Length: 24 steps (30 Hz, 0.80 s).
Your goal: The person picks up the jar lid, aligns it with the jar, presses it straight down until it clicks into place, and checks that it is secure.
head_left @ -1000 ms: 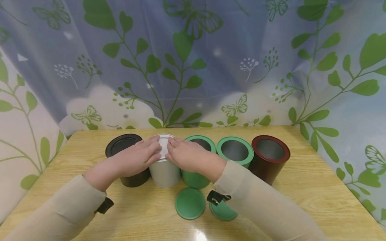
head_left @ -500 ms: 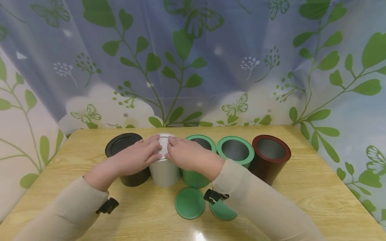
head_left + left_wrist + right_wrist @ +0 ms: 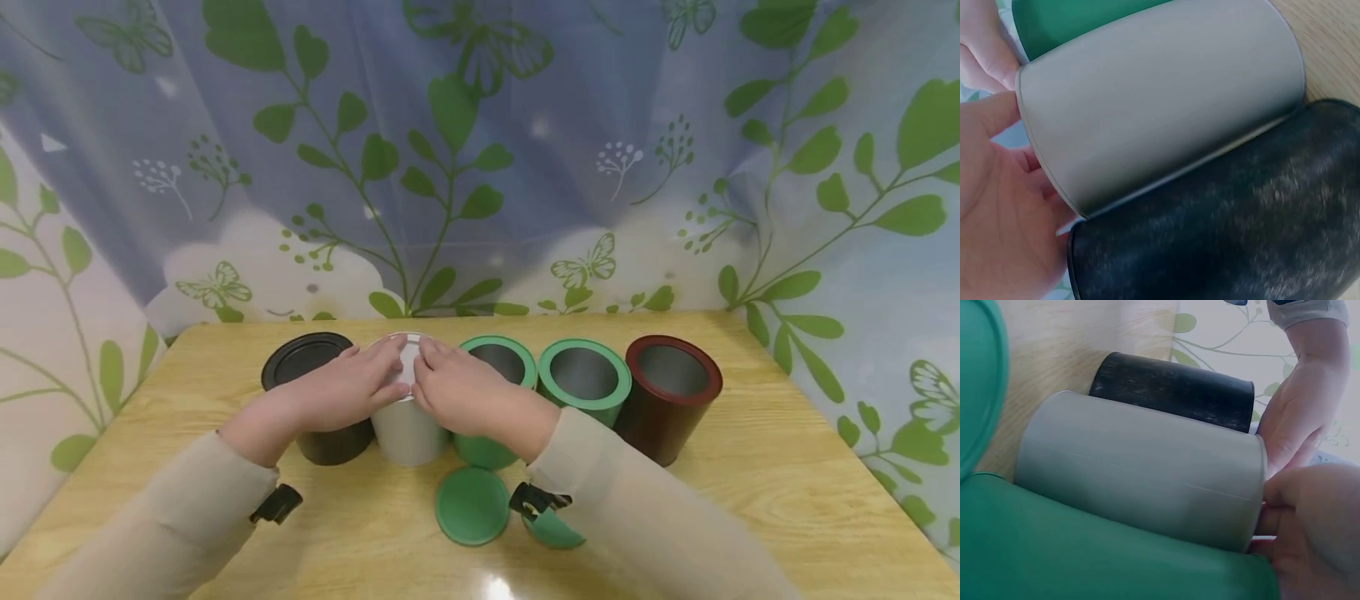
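From my distance I saw the left hand (image 3: pixel 337 392) and the right hand (image 3: pixel 472 392), both relaxed and unclenched, resting on top of the white can (image 3: pixel 410 433), which stood between the black can (image 3: pixel 332 446) at its left and a green can (image 3: pixel 487 450) at its right.
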{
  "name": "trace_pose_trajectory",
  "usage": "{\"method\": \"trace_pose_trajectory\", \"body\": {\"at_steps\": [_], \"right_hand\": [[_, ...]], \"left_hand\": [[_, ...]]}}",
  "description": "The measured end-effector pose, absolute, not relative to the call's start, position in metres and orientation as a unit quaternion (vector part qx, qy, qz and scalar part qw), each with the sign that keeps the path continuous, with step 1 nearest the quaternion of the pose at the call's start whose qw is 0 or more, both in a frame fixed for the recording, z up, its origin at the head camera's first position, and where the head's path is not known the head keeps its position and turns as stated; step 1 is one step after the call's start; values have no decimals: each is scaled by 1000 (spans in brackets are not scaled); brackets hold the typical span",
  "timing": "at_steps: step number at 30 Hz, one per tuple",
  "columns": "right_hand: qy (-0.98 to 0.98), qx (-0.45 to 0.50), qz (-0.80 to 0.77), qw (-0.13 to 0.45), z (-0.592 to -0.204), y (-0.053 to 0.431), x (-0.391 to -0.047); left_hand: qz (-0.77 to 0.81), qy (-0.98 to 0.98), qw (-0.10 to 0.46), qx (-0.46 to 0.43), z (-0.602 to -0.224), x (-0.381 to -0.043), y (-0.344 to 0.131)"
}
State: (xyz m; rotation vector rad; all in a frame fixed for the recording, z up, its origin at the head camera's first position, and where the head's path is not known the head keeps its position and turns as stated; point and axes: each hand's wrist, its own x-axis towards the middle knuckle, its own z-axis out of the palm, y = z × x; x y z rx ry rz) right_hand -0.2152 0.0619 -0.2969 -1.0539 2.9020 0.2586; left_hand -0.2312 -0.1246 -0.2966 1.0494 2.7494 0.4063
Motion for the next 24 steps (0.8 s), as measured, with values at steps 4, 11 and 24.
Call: {"method": "trace_pose_trajectory", "body": {"at_steps": [4,11,24], "right_hand": [[938,-339,62,19,-302,64,-216],[945,-322,62,24,-307,63,-216],[944,-326,59,10,-310,68,-214]], "left_hand": [[127,925,60,352,-300,-231,-123],[53,946,42,318,-307,-219,-120],[16,958,33,284,-308,-212,-113]]}}
